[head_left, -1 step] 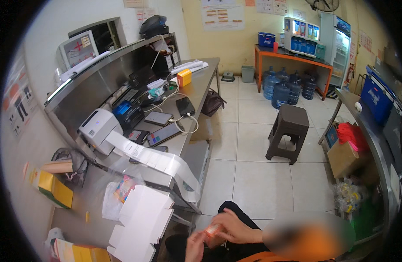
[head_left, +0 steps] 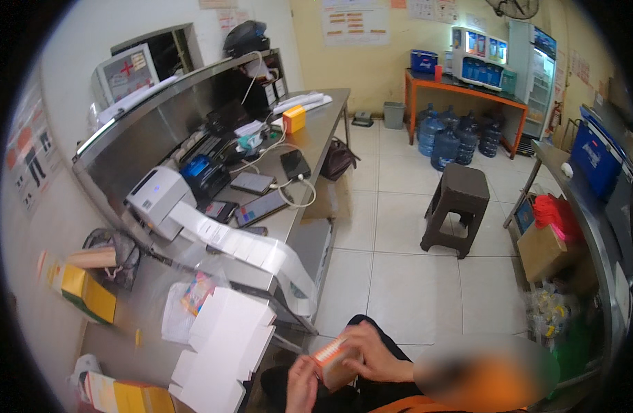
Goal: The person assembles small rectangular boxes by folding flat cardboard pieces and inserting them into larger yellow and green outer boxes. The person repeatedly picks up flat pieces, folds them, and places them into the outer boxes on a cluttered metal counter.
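Low in front of my lap, both hands hold a small box point(head_left: 338, 375) with an orange-and-white edge and a brownish face. My left hand point(head_left: 303, 383) pinches its left end. The fingers of my right hand point(head_left: 373, 352) wrap over its top and right side. To the left of my hands, an unfolded white carton point(head_left: 223, 344) lies flat on the steel table point(head_left: 123, 344). Beside the carton is a clear plastic bag with a colourful packet point(head_left: 197, 292).
A white label printer point(head_left: 159, 198) trails a long label strip point(head_left: 261, 256) over the table edge. Several phones with cables, such as a black phone point(head_left: 295, 164), lie beyond. Yellow boxes point(head_left: 95, 296) stand at left. A brown stool point(head_left: 457, 206) stands on the tiled floor.
The small box has turned in my hands, so more of its orange-and-white edge and brownish face shows. My right hand has shifted slightly along it.
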Demonstrator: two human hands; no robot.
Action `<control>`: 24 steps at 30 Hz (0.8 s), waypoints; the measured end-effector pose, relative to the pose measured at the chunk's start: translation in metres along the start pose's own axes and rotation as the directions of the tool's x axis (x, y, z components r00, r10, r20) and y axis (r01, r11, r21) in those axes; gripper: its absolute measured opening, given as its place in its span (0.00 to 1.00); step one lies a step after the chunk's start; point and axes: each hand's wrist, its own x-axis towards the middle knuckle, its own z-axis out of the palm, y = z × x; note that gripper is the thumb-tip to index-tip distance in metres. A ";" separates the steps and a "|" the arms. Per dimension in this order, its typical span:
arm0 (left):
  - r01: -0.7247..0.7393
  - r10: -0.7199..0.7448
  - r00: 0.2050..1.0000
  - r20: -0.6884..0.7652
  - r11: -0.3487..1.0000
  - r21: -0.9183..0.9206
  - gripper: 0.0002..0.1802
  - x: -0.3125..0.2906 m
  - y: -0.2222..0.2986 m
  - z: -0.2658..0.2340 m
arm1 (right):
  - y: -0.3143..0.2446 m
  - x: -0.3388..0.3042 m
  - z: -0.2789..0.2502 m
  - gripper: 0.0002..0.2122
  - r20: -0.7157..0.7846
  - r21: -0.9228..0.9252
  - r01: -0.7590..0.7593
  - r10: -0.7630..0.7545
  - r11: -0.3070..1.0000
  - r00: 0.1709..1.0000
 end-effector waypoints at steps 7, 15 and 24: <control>-0.108 0.131 0.991 0.006 0.842 -0.528 0.23 0.031 0.032 0.008 | 0.024 -0.002 -0.011 0.22 -0.049 0.121 -0.405 0.413 0.906 0.909; -0.047 -0.070 0.982 -0.176 0.812 -0.582 0.30 0.058 -0.016 -0.006 | 0.025 0.014 -0.070 0.13 0.259 0.036 -0.526 0.500 0.850 0.826; -0.428 0.487 0.724 0.487 -0.236 0.872 0.18 0.025 -0.031 0.036 | 0.012 0.017 -0.051 0.07 0.443 0.012 -0.509 0.452 0.861 0.774</control>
